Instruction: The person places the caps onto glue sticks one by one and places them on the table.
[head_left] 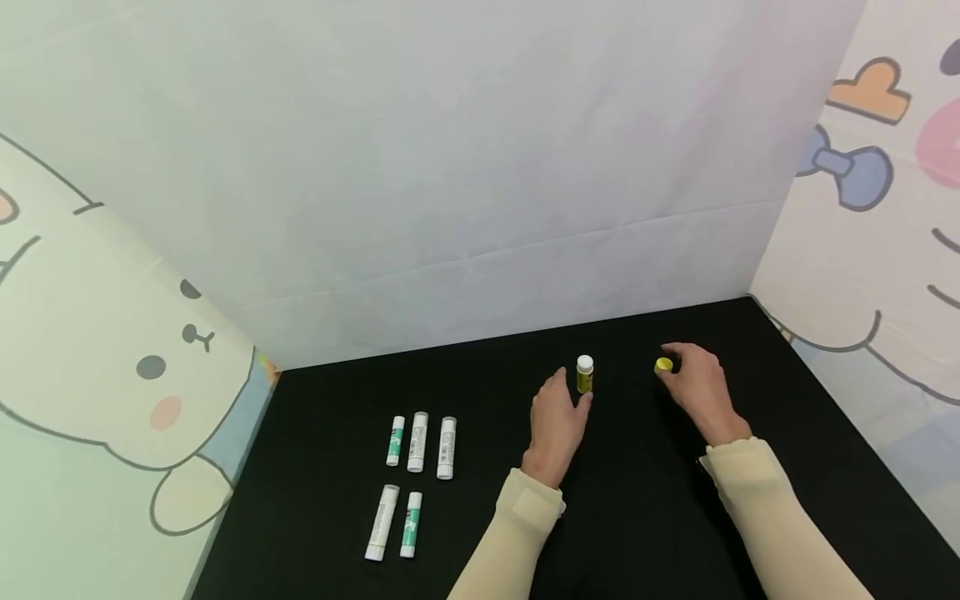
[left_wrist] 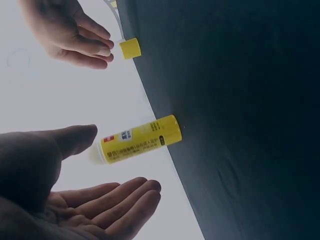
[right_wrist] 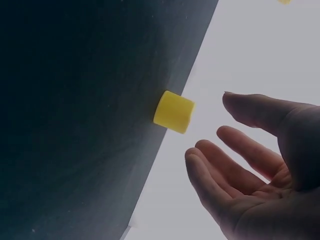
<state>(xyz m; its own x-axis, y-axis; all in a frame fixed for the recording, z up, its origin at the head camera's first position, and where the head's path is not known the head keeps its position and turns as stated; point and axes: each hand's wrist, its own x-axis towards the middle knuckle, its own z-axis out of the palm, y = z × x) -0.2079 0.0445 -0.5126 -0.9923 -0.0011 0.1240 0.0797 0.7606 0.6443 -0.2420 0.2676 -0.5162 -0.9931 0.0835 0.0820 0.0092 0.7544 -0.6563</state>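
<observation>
A yellow glue stick (head_left: 585, 377) with a white top stands upright, uncapped, on the black table. My left hand (head_left: 557, 421) is just beside it, thumb and fingers spread apart around its near side; the left wrist view shows a gap between the hand and the glue stick (left_wrist: 140, 140). Off to the right, the yellow cap (head_left: 663, 365) stands by itself on the table. Close by the cap is my right hand (head_left: 697, 385), its thumb and fingers parted; in the right wrist view the fingertips are apart from the cap (right_wrist: 174, 112).
On the table's left part lie several white and green-labelled glue sticks: a row of three with a white one (head_left: 417, 442) in the middle, and nearer, a white one (head_left: 382, 522) beside a green one (head_left: 411, 524). A pale cloth wall (head_left: 465, 208) rises behind the table.
</observation>
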